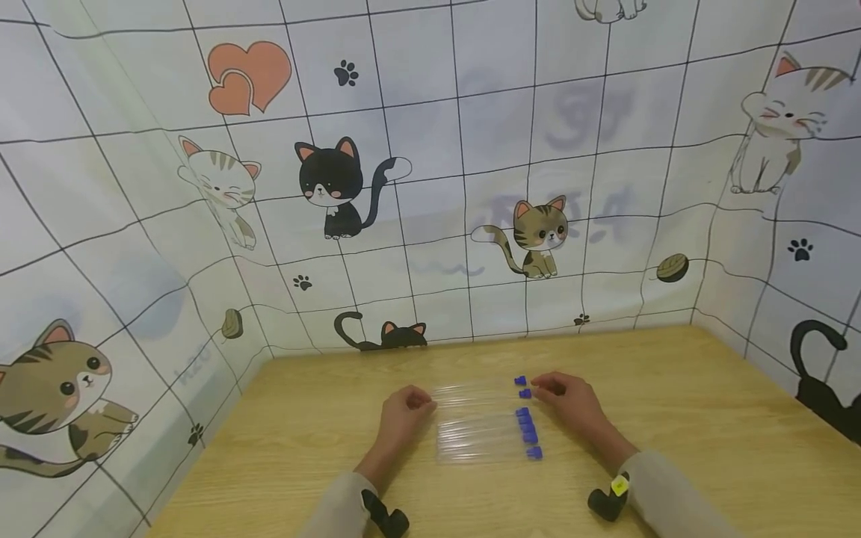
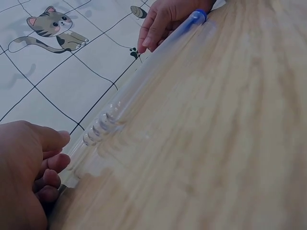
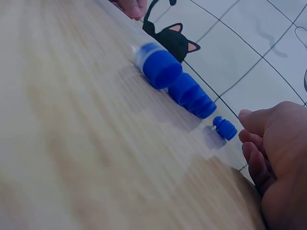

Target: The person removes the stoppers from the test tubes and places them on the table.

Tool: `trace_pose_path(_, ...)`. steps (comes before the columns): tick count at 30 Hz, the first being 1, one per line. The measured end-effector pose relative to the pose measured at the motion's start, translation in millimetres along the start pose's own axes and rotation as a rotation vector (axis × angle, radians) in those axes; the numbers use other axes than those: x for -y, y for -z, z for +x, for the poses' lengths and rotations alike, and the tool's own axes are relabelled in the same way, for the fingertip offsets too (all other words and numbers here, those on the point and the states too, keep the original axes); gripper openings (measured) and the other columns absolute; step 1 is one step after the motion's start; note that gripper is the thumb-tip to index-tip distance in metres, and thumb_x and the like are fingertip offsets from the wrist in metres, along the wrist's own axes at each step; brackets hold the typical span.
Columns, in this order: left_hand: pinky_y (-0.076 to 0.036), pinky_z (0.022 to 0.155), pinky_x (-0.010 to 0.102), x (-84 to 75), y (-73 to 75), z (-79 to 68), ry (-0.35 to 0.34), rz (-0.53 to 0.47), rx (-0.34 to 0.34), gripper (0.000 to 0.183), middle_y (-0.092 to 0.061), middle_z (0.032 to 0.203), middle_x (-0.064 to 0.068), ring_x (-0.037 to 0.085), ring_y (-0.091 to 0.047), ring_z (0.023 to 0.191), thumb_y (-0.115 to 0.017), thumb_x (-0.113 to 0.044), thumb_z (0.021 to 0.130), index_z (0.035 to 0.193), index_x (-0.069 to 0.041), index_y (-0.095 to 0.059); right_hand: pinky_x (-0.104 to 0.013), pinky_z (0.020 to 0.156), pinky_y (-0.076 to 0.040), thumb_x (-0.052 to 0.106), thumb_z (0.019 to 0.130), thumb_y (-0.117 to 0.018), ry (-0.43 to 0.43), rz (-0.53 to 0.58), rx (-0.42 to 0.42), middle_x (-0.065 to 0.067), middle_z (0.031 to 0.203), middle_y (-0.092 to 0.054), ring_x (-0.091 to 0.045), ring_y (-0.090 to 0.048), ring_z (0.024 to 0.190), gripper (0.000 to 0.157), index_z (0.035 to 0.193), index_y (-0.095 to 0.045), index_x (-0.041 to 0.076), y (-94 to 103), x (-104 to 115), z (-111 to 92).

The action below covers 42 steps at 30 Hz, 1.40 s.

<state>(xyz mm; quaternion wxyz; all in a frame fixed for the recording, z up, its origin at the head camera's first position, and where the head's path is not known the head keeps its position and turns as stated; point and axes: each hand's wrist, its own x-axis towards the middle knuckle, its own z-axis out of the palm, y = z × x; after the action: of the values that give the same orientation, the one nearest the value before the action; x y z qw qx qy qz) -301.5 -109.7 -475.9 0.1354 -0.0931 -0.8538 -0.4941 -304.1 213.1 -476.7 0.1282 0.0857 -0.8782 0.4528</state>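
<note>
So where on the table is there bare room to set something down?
Bare wood lies left of the left hand, right of the right hand, and between the clear tubes and patterned cloth behind. It's crowded between the hands, where tubes and blue caps lie close together.

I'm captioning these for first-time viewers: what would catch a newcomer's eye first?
Probably the cartoon cats printed on the white gridded sheet around the wooden table. Next, the bright blue caps at the right-hand ends of the clear tubes lying on it. The left hand and right hand flank the tubes.
</note>
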Motion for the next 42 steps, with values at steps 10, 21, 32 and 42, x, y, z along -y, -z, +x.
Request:
trace_pose_path(10, -0.043, 0.064, 0.026, 0.5, 7.5, -16.1, -0.082, 0.006, 0.128, 0.007, -0.058, 0.076, -0.004, 0.011, -0.051, 0.071, -0.073, -0.015, 0.085, 0.086, -0.010, -0.067, -0.036, 0.080, -0.047, 0.031, 0.088, -0.070, 0.024, 0.000, 0.054, 0.006, 0.094, -0.068, -0.014, -0.062, 0.089, 0.018, 0.098, -0.071, 0.015, 1.2, 12.3, -19.0)
trace_pose_path(21, -0.046, 0.069, 0.028, 2.6, 8.0, -15.6, -0.111, -0.012, 0.223, 0.010, -0.066, 0.086, -0.004, 0.012, -0.057, 0.077, -0.073, -0.019, 0.086, 0.091, -0.011, -0.072, -0.039, 0.083, -0.048, 0.026, 0.090, -0.068, 0.067, -0.018, 0.078, 0.003, 0.098, -0.070, -0.017, -0.063, 0.093, 0.017, 0.100, -0.073, 0.013, 1.8, 15.4, -20.5)
trace_pose_path(32, -0.046, 0.073, 0.029, 3.5, 11.8, -18.3, -0.113, -0.011, 0.256, 0.010, -0.067, 0.090, -0.003, 0.013, -0.059, 0.082, -0.073, -0.015, 0.085, 0.094, -0.010, -0.072, -0.044, 0.087, -0.047, 0.024, 0.090, -0.068, 0.067, -0.030, 0.102, -0.001, 0.103, -0.069, -0.025, -0.062, 0.100, 0.013, 0.097, -0.074, 0.014, 1.0, 15.7, -22.0)
trace_pose_path(42, -0.047, 0.072, 0.029, 3.0, 11.6, -17.4, -0.113, 0.028, 0.243, 0.009, -0.067, 0.090, -0.004, 0.014, -0.060, 0.082, -0.072, -0.015, 0.086, 0.094, -0.010, -0.073, -0.043, 0.086, -0.047, 0.023, 0.090, -0.068, 0.078, -0.037, 0.115, 0.001, 0.102, -0.069, -0.022, -0.062, 0.098, 0.012, 0.096, -0.075, 0.016, 1.1, 15.2, -21.0)
